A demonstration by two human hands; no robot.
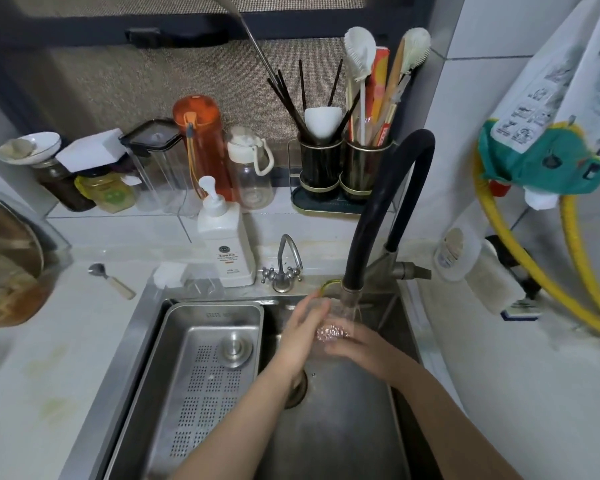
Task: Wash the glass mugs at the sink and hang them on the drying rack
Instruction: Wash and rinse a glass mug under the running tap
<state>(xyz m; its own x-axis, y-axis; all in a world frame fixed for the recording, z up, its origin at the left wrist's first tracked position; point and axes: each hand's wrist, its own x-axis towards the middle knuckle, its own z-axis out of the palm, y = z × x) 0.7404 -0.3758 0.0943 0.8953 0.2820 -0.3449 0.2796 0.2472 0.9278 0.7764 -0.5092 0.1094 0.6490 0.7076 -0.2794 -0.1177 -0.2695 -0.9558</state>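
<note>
A clear glass mug (pixel 336 323) with a yellowish rim is held over the steel sink (pixel 343 427), right under the black faucet's spout (pixel 349 299), where water runs into it. My left hand (pixel 303 327) grips the mug from the left side. My right hand (pixel 352 344) holds it from the right and below; its fingers are blurred. The mug's lower part is partly hidden by both hands. No drying rack is visible.
A perforated steel drain tray (pixel 208 358) fills the sink's left half. A white soap pump bottle (pixel 226 244) and a small tap (pixel 286 268) stand behind the sink. Bottles, jars and utensil holders (pixel 343 168) line the back ledge. A spoon (pixel 111 280) lies on the left counter.
</note>
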